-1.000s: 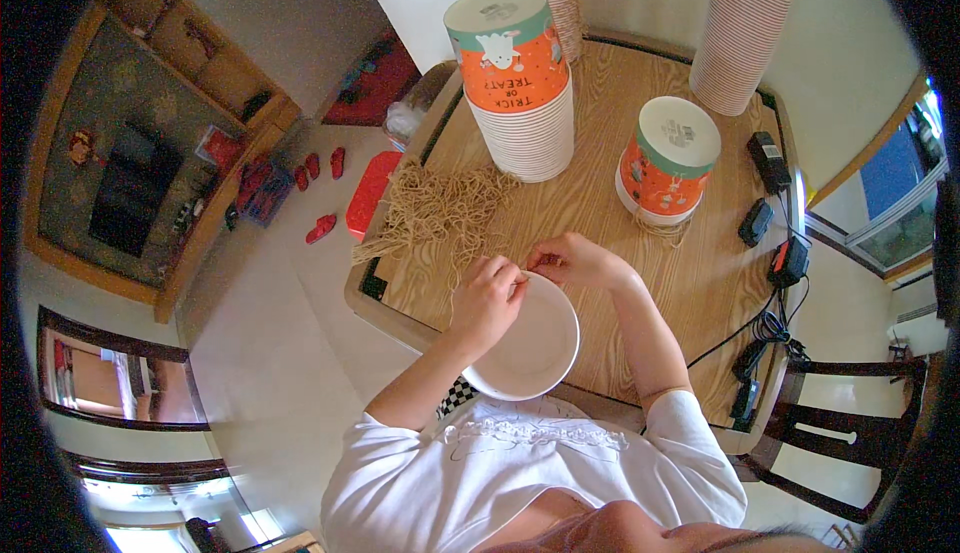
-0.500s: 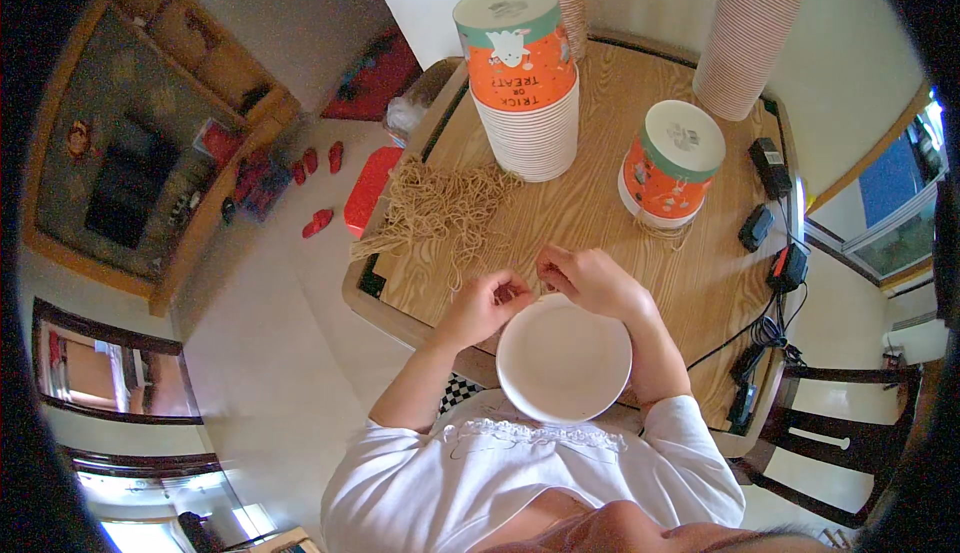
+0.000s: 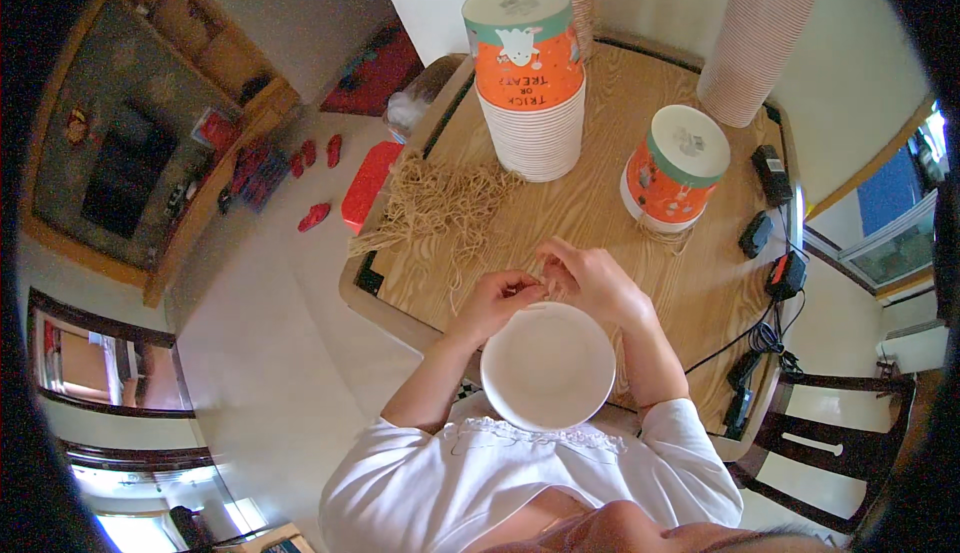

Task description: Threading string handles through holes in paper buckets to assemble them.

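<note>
Bucket (image 3: 548, 368), white inside, mouth up, just in front of white shirt (image 3: 530, 473).
Left to right: tangled twine (image 3: 440, 208) lies beyond and left of the bucket; left hand (image 3: 500, 303) at its far-left rim, fingers curled toward thumb, cannot tell whether clamped; tall inverted stack (image 3: 530, 73) well beyond it; right hand (image 3: 590, 278) at its far-right rim, near the left, fingers bent, grip likewise unclear; shorter inverted stack (image 3: 678, 168) beyond and right of it; black adapter (image 3: 771, 175) farther right.

A wood-grain table (image 3: 585, 213) holds tangled tan strands (image 3: 440, 203), upturned paper tubs (image 3: 527, 73), tall tub stacks (image 3: 757, 43) and black adapters (image 3: 771, 175).
</note>
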A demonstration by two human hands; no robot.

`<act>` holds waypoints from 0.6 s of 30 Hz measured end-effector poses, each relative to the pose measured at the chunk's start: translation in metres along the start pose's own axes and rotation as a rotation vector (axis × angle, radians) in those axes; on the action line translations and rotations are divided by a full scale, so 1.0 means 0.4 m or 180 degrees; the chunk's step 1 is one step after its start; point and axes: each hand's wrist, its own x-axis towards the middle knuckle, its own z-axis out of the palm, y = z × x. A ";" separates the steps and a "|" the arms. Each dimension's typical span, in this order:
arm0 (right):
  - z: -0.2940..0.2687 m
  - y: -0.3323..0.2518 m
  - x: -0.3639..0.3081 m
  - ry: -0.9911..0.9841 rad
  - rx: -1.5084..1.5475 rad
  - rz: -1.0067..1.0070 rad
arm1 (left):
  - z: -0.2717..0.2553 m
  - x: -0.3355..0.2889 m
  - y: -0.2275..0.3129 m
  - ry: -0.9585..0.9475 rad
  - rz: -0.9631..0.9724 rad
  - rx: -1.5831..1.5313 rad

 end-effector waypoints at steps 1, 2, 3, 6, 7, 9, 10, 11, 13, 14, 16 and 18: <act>-0.006 0.000 -0.003 0.0163 -0.0068 -0.0313 | 0.001 0.002 -0.001 -0.0010 0.0002 -0.0001; -0.008 0.003 -0.003 0.0167 -0.0071 -0.0305 | 0.000 0.004 -0.004 -0.0051 0.0076 0.0090; -0.009 0.008 -0.001 0.0184 0.0010 -0.0618 | 0.001 0.007 -0.006 -0.0091 0.0150 0.0182; -0.015 -0.004 0.003 0.0021 0.0108 -0.0701 | 0.004 0.009 -0.020 -0.0030 0.0257 0.0112; -0.017 -0.009 0.004 -0.0155 0.0107 -0.0475 | 0.003 0.011 -0.028 -0.0032 0.0254 0.0112; -0.017 0.000 0.001 -0.0213 -0.0056 -0.0349 | 0.000 0.014 -0.042 0.0018 0.0252 0.0250; -0.017 0.006 0.000 -0.0271 -0.0221 -0.0224 | 0.000 0.013 -0.041 0.0016 0.0250 0.0251; -0.017 0.009 -0.002 -0.0270 -0.0219 -0.0223 | 0.000 0.012 -0.039 0.0037 0.0278 0.0239; -0.018 0.013 -0.006 -0.0182 -0.0222 -0.0322 | 0.002 0.006 -0.026 0.0058 0.0305 0.0228; -0.020 0.013 -0.007 -0.0182 -0.0221 -0.0321 | 0.003 0.002 -0.012 0.0076 0.0289 0.0225; -0.026 0.009 -0.009 -0.0171 -0.0293 -0.0390 | 0.003 0.000 -0.007 0.0096 0.0277 0.0222; -0.019 0.018 -0.010 -0.0273 -0.0438 -0.0281 | 0.002 0.002 -0.015 0.0075 0.0398 0.0194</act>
